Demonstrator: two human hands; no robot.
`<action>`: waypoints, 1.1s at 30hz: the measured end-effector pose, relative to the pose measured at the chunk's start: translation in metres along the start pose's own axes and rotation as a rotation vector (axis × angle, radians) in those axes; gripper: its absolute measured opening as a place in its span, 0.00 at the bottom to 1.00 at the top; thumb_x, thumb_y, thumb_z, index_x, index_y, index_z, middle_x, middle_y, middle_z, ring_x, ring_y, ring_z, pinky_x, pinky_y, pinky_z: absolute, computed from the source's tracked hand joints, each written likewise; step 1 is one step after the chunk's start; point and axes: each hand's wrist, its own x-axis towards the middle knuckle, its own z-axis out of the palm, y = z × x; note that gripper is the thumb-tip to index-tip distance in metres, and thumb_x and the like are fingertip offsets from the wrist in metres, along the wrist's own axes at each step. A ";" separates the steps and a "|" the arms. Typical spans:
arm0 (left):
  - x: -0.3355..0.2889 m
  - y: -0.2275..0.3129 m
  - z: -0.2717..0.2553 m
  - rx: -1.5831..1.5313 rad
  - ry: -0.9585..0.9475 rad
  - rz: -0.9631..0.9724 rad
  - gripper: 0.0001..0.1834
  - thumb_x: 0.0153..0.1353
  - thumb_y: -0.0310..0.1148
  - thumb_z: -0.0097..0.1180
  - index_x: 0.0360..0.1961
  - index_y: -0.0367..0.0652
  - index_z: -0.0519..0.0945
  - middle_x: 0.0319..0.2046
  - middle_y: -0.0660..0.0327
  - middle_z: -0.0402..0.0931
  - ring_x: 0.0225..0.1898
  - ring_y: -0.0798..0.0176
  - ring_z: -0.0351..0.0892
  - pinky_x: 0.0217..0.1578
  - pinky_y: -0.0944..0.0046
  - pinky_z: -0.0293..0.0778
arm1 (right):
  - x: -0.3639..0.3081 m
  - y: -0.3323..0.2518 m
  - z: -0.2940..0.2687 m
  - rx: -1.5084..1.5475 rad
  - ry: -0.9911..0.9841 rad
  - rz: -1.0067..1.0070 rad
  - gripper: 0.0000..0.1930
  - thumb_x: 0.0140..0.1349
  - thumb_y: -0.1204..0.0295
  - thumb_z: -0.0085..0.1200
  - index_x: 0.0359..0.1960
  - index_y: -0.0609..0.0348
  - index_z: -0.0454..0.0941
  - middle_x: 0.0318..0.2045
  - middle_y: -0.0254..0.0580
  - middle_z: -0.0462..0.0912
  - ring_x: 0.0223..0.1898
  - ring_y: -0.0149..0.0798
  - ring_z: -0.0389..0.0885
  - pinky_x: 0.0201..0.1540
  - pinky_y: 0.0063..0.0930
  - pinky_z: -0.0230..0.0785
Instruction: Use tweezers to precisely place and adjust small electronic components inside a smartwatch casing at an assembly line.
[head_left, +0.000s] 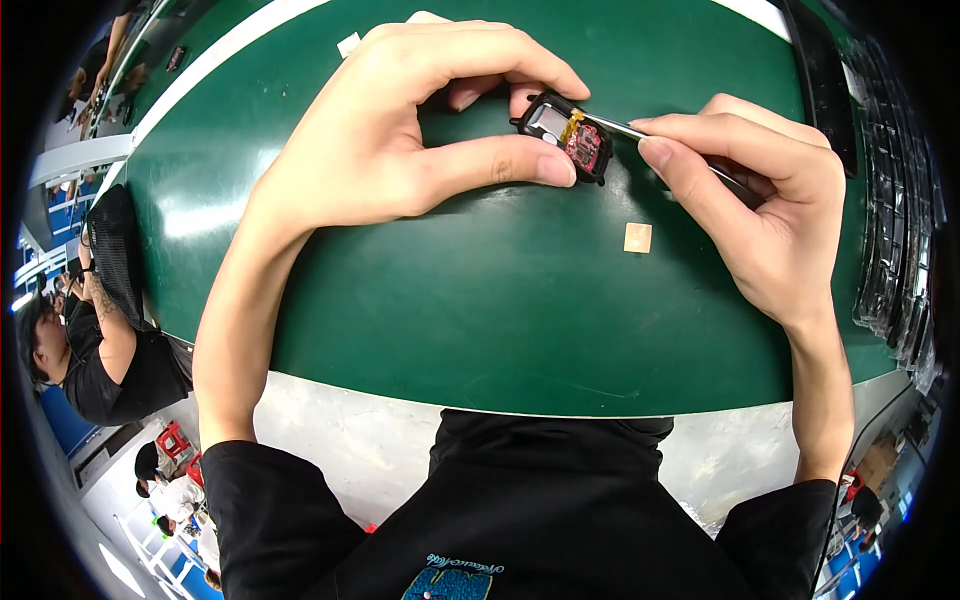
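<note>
Between the thumb and fingers of my left hand is a small black device casing, its inside facing up. A silvery block, a strip of yellow tape and a red circuit board show in it. My right hand pinches slim metal tweezers like a pen. Their tip reaches the casing's upper edge near the yellow tape; whether it grips anything is too small to tell. Below the casing, a small beige square piece lies on the green table.
A small white piece lies beyond my left hand. Clear plastic trays are stacked along the right edge, beside a long black object. A black mesh bag and another person are at the left.
</note>
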 end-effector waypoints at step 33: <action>0.000 0.002 0.000 0.080 -0.034 0.025 0.25 0.50 0.36 0.84 0.51 0.45 0.92 0.38 0.65 0.87 0.33 0.65 0.70 0.41 0.63 0.66 | -0.007 0.006 0.007 0.082 0.037 -0.053 0.08 0.64 0.84 0.71 0.44 0.66 0.95 0.21 0.34 0.79 0.21 0.24 0.69 0.24 0.25 0.54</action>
